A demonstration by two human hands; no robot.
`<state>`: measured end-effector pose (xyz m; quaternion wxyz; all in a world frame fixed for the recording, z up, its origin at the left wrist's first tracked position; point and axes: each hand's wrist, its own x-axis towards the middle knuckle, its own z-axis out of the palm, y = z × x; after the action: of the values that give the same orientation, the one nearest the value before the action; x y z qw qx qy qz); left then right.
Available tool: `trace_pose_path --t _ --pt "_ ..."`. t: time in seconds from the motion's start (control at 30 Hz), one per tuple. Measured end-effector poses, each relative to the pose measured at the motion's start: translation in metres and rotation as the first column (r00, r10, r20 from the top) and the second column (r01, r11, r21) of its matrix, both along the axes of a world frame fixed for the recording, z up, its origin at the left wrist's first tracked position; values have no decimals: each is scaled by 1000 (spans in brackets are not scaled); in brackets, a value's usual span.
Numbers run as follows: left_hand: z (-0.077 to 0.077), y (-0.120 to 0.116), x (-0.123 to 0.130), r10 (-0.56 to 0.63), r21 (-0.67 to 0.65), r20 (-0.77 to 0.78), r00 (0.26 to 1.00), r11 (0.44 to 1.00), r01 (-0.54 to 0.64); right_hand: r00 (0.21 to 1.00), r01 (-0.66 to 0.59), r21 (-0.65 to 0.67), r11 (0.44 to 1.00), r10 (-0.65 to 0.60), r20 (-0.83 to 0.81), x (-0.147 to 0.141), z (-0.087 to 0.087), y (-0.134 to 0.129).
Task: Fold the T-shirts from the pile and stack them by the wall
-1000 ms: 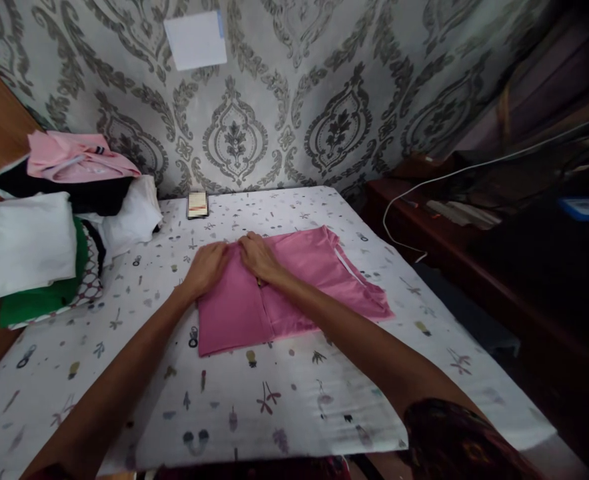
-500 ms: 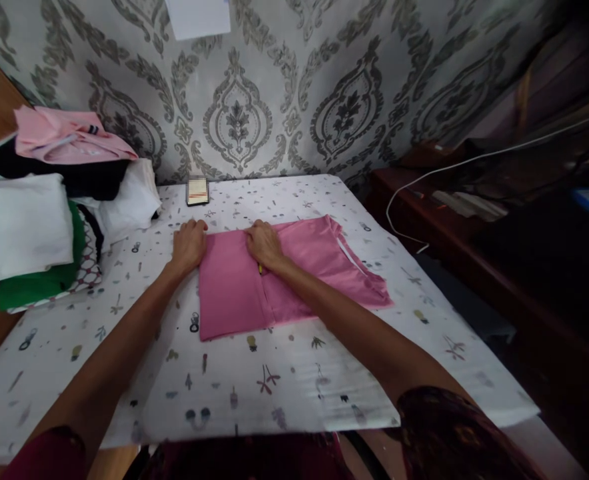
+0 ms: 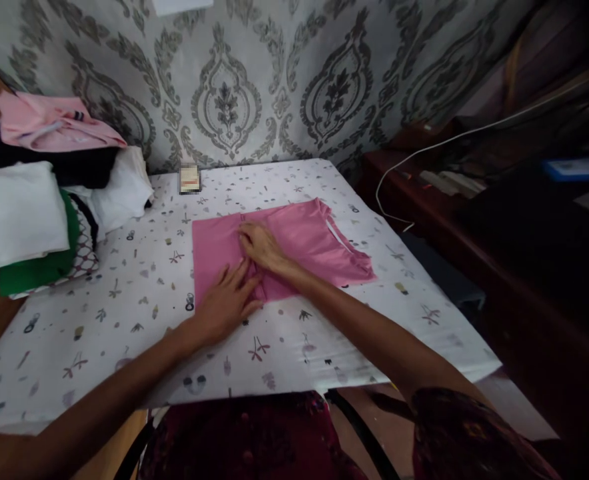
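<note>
A pink T-shirt (image 3: 302,233) lies on the table, its sleeve or hem end folded over at the left and its neckline with a white band at the right. My left hand (image 3: 227,297) rests flat on the near part of the folded section, fingers spread. Just beyond it, my right hand (image 3: 262,245) bends its fingers onto the fold line near the far edge, closed against the cloth. The fingertips of my right hand are partly hidden.
A printed white cloth (image 3: 139,347) covers the table. Folded clothes (image 3: 19,213) are piled at the left. A small framed card (image 3: 189,179) stands by the patterned wall (image 3: 229,100). A white cable (image 3: 427,147) hangs over dark red furniture (image 3: 424,207) at the right.
My left hand has moved from the shirt's far left corner toward me and right, onto the folded section, and spread out. My right hand stays on the fold. The view has shifted slightly.
</note>
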<state>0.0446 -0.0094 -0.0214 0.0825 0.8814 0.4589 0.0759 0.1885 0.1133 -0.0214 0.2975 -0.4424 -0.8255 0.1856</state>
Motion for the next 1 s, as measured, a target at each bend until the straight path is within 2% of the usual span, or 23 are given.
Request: trace_pose_path --t 0.13,0.17,0.23,0.3,0.33,0.43,0.47,0.5,0.53,0.57,0.63,0.67,0.73,0.8,0.87,0.93,0.97,1.0 --pt "10 -4 -7 -63 -11 156 986 998 66 998 -61 4 998 61 5 -11 -3 -15" --pt "12 -3 -14 -26 0 227 974 1000 27 998 -66 -1 998 66 21 -12 -3 -17" --pt "14 4 -33 120 17 380 917 991 -136 994 -51 -24 998 54 95 -13 -4 -21" --pt "12 14 -56 293 -43 526 799 947 -319 982 -26 -52 998 35 187 -12 -4 -22" --pt "10 21 -67 375 -120 588 717 917 -381 976 -17 -60 998 30 217 -11 -4 -22" --pt "6 42 -92 594 -426 675 437 798 -426 967 -14 -85 996 35 253 -11 1 -22" --pt "5 50 -97 637 -489 671 379 765 -420 965 -11 -92 996 34 258 -12 3 -22" --pt "5 57 -100 652 -506 663 368 752 -422 964 -9 -94 996 34 265 -14 5 -22" --pt "5 64 -101 638 -476 652 410 765 -434 962 -9 -86 996 32 271 -16 8 -22" --pt "6 71 -101 594 -402 633 496 800 -446 961 -12 -68 998 30 275 -19 10 -23" --pt "7 83 -97 465 -203 518 718 882 -425 957 -20 -23 1000 26 290 -26 14 -24" --pt "7 89 -94 416 -128 426 803 907 -402 953 -15 -15 1000 19 304 -28 15 -24" --pt "8 99 -89 399 -67 253 881 916 -396 944 10 -30 1000 1 329 -32 15 -25" --pt "9 108 -87 452 -75 149 880 892 -446 941 26 -61 998 -4 338 -32 14 -25" --pt "10 114 -87 490 -95 144 860 872 -481 945 21 -79 997 6 327 -30 13 -25" --pt "11 114 -89 520 -135 244 818 854 -503 951 16 -101 995 16 307 -27 13 -24" --pt "12 111 -89 550 -174 325 769 834 -523 958 20 -115 993 14 288 -26 13 -24" --pt "13 107 -89 591 -234 417 690 804 -547 966 26 -125 992 8 258 -25 13 -23"
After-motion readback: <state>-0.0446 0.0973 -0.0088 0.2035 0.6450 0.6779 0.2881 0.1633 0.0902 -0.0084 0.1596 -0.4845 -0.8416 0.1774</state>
